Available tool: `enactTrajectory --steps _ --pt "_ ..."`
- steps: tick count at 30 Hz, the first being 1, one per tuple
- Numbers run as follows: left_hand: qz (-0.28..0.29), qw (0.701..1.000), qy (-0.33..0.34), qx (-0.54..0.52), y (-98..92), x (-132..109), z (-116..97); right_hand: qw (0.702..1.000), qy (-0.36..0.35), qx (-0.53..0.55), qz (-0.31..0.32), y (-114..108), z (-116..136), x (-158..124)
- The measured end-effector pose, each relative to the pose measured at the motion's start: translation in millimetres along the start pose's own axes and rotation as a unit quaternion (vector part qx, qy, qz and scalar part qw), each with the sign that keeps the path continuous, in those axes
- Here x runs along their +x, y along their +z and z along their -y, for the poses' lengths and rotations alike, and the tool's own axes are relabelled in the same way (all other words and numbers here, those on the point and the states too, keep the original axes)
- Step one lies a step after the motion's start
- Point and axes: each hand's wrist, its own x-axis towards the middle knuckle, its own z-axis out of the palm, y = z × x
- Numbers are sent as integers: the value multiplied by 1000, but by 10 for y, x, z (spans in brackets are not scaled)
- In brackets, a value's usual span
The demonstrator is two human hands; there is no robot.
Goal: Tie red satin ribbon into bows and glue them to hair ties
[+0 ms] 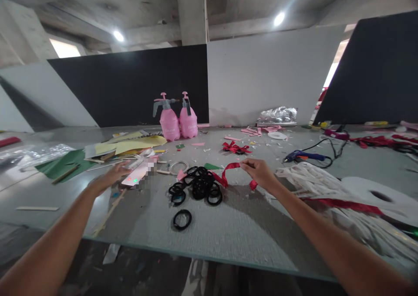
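Observation:
My left hand (pixel 118 173) is at the left edge of a flat, pale device (pixel 134 176) with small red and green lights. Its fingers seem to grip that edge, and part of the device is blurred out. My right hand (pixel 255 170) pinches a red ribbon (pixel 232 167) between thumb and fingertips, with the strip curling down to the left. Left of the ribbon lies a pile of black hair ties (pixel 200 183). One separate black hair tie (pixel 182 219) rests closer to me. Behind the right hand are several red bows (pixel 235 148).
Two pink spray bottles (pixel 170 125) stand by the back panel. At right are a blue glue gun (pixel 305 156) with its cord, white ribbon (pixel 300 178) and a white spool (pixel 359 187). Yellow sheets (pixel 132 144) and green sheets (pixel 62 165) lie left. The table's front edge (pixel 183 256) runs below.

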Motion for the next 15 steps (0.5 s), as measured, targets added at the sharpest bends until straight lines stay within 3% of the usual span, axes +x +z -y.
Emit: enactTrajectory --steps 3,8,12,15 --pt "51 997 -11 -52 54 -133 89 1000 2 -3 -6 9 -28 -1" --pt "12 1000 0 -14 252 1 -10 1000 11 -2 -6 3 -86 7" --pt "-25 999 2 20 298 118 -29 1000 17 2 -8 1 -93 4" --pt "-16 1000 -19 5 302 68 -75 1000 25 9 -8 4 -73 -2"
